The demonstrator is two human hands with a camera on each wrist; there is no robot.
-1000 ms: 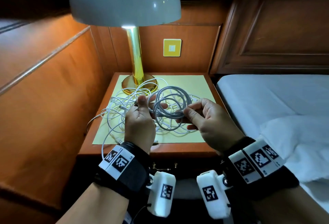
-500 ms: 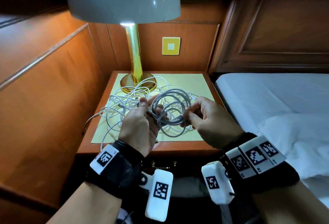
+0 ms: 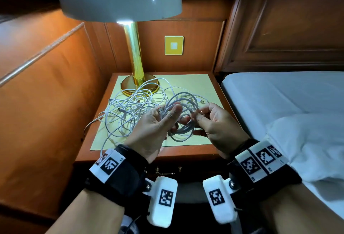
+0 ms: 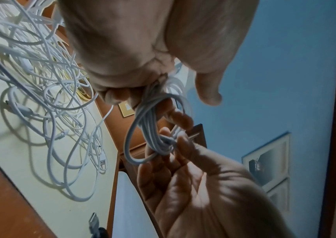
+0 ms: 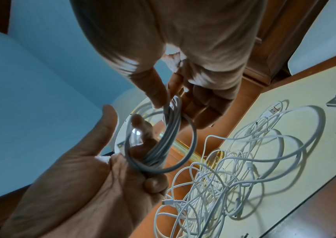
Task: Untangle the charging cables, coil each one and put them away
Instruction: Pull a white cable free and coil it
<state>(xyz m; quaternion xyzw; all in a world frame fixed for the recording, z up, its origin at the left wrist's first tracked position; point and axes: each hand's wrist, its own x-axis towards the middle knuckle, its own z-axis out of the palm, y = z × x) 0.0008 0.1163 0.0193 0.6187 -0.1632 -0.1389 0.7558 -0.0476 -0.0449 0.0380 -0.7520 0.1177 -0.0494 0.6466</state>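
- Both hands are up over the near edge of the nightstand point(image 3: 130, 156), and the coiled white cable point(image 3: 183, 122) hangs right between them.
- The left hand point(image 3: 152, 127) grips one side of the coil, fingers curled round the bundled loops, thumb pressed across the top; a USB plug point(image 3: 160, 111) pokes up just beside that thumb.
- From the left wrist view the strands point(image 4: 153, 122) run bunched out of the left fist and drop toward the other palm.
- The right hand point(image 3: 216, 122) faces it palm up, fingertips pinching the opposite side of the coil, thumb standing free (the right wrist view shows that thumb well clear of the loops point(image 5: 161, 145)).
- Beyond the left hand, and lower, the loose tangle of white cables point(image 3: 130, 111) sprawls on the yellow mat point(image 3: 206, 85); its strands lie apart from the held coil as far as I can tell.
- Past the tangle stands the brass lamp base point(image 3: 130, 85), a few loops lying against it.
- Off beyond the right hand: the white bed point(image 3: 279, 103).
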